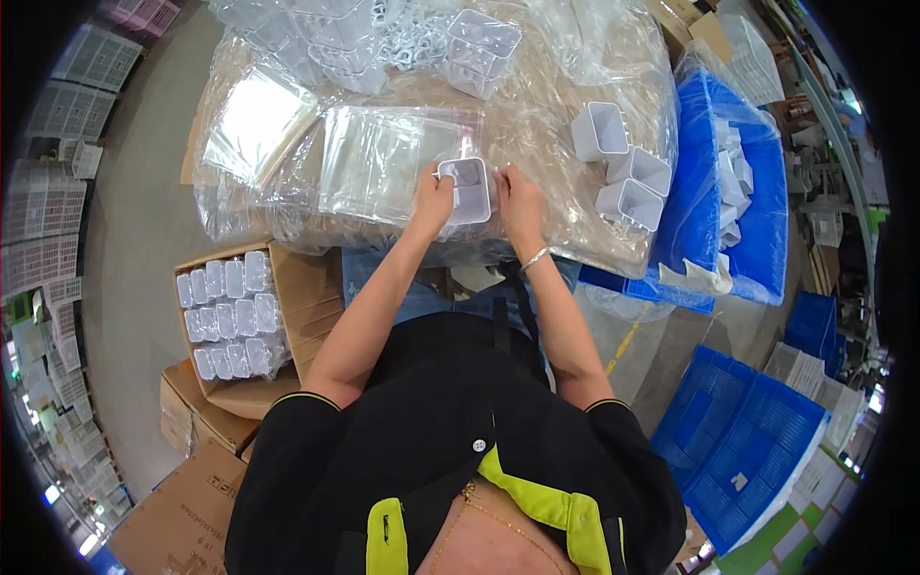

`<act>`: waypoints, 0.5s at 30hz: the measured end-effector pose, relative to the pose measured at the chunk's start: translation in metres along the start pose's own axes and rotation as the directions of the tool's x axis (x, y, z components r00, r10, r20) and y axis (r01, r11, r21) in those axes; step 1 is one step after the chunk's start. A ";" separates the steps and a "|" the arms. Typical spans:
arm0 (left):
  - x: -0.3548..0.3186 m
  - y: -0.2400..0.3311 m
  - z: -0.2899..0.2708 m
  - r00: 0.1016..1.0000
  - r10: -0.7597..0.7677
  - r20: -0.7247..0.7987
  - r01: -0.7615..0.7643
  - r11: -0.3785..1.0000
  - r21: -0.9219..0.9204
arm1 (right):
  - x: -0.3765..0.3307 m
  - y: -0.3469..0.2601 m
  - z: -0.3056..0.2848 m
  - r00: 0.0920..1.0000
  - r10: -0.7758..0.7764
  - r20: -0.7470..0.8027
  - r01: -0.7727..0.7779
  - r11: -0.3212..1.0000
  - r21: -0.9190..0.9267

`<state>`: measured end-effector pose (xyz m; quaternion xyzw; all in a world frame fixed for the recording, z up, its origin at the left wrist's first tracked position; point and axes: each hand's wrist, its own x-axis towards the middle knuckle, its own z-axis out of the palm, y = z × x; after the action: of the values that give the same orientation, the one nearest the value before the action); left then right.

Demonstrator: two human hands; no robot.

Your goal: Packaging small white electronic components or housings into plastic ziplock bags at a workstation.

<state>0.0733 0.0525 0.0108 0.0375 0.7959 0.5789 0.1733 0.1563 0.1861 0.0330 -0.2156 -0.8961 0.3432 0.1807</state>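
I held a small white plastic cup (pixel 467 189) between both hands, near the front edge of the table (pixel 537 144), square-sided with rounded corners and its open mouth facing up at me. My left hand (pixel 433 201) was closed on its left wall, fingers curled over the rim. My right hand (pixel 518 203) sat against its right side, fingers bent in toward the rim; whether they truly pinched the wall I could not tell. A thin bracelet (pixel 534 259) crossed my right wrist.

The table was wrapped in crinkled clear film that shone in patches. Just beyond the cup lay flat stacks of glossy clear bags (pixel 379 163), leaving little bare room on my left. To the right, three more white cups (pixel 623 168) stood close together near the table's edge, with an open stretch of film between them and my right hand. Clear boxes (pixel 479 48) were heaped at the far side.

Past the right edge stood a blue crate (pixel 767 220) holding white pieces. By my left knee, an open cardboard carton (pixel 307 297) held rows of clear containers (pixel 227 316), packed tight. More blue crates (pixel 738 441) were stacked on the floor at my right.
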 end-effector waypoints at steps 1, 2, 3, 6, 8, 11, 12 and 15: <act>0.000 -0.003 0.000 0.991 0.099 -0.089 -0.087 0.988 0.131 | 0.003 -0.008 0.000 1.000 -0.005 0.004 0.005 1.000 0.004; 0.003 -0.006 -0.001 0.990 0.098 -0.096 -0.085 0.988 0.132 | 0.006 -0.017 0.001 0.996 -0.046 -0.076 0.046 0.999 -0.001; 0.003 0.001 0.000 0.995 0.089 -0.055 -0.079 0.983 0.166 | 0.006 -0.025 -0.002 0.985 -0.076 -0.156 0.075 0.997 -0.015; 0.002 0.001 -0.005 0.989 0.139 -0.050 -0.121 0.955 0.271 | 0.009 -0.053 -0.010 0.984 -0.066 -0.166 0.082 0.992 0.094; 0.004 0.000 -0.010 0.976 0.205 -0.072 -0.169 0.926 0.337 | 0.009 -0.049 -0.012 0.982 -0.044 -0.182 0.061 0.994 0.089; -0.004 0.025 -0.018 0.985 0.174 0.014 -0.174 0.979 0.101 | 0.014 -0.037 -0.025 0.978 -0.017 -0.206 0.038 0.994 0.100; -0.007 0.033 -0.021 0.996 0.086 -0.023 -0.087 0.994 -0.062 | 0.015 -0.037 -0.028 0.977 -0.018 -0.214 0.045 0.991 0.125; -0.005 0.030 -0.022 0.997 0.034 -0.068 -0.041 0.995 -0.091 | 0.017 -0.038 -0.025 0.980 -0.021 -0.196 0.040 0.995 0.096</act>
<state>0.0669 0.0411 0.0458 0.0252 0.7727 0.6191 0.1375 0.1440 0.1824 0.0800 -0.2250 -0.8592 0.3618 0.2831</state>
